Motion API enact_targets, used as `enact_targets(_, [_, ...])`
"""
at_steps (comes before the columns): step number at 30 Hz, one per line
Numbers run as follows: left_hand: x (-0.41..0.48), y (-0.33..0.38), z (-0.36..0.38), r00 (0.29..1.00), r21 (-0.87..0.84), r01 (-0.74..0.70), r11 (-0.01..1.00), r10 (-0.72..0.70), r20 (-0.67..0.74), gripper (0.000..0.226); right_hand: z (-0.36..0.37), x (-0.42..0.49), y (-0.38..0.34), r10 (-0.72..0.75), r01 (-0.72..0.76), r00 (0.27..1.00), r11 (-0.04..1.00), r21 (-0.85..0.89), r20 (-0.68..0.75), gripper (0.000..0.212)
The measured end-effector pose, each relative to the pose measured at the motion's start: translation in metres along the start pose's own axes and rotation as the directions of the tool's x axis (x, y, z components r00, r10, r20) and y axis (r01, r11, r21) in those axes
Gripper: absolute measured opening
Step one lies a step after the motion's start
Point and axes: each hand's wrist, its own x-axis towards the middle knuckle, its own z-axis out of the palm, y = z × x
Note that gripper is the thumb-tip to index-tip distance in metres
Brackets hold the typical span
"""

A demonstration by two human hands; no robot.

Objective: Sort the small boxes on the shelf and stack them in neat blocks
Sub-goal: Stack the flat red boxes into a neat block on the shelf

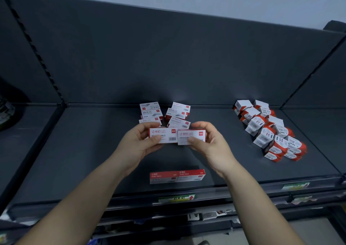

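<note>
Two red-and-white card staple boxes [163,131], touching end to end.
L hand [138,143], R hand [211,145] pinch one each; thumbs hide pt of print.

Two red-white boxes [165,132] held side by side, apparently touching.

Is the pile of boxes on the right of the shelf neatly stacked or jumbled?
Jumbled: the right pile has boxes tilted at mixed angles on the shelf, not squared up.
</note>
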Motion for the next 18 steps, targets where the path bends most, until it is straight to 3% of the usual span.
enact_targets(3, [0.000,-0.003,-0.003,1.000,0.200,0.001,0.980,-0.005,0.018,0.029,-0.006,0.000,0.000,-0.018,0.015,1.000,0.983,-0.183,-0.014,0.030])
enact_targets(6, [0.003,-0.007,-0.007,0.999,0.440,-0.034,0.897,0.021,0.034,0.025,-0.009,-0.001,0.002,-0.001,-0.001,1.000,0.945,-0.327,-0.005,0.027])
enact_targets(9, [0.005,-0.014,-0.011,0.999,0.571,-0.020,0.821,0.000,0.036,0.020,-0.009,-0.003,0.013,0.034,-0.024,0.999,0.910,-0.414,0.015,0.022])
enact_targets(12, [0.004,-0.021,-0.015,1.000,0.617,-0.016,0.786,0.017,0.004,0.020,-0.011,-0.006,0.022,0.038,-0.046,0.999,0.915,-0.401,-0.026,0.018])
enact_targets(15, [0.002,-0.022,-0.015,0.998,0.574,-0.015,0.818,0.048,-0.043,0.020,-0.017,-0.006,0.023,0.030,-0.048,0.998,0.928,-0.369,-0.053,0.016])
enact_targets(18, [0.001,-0.018,-0.012,0.996,0.432,-0.012,0.902,0.051,-0.078,0.022,-0.017,-0.007,0.017,0.077,-0.080,0.995,0.995,-0.057,-0.056,0.017])
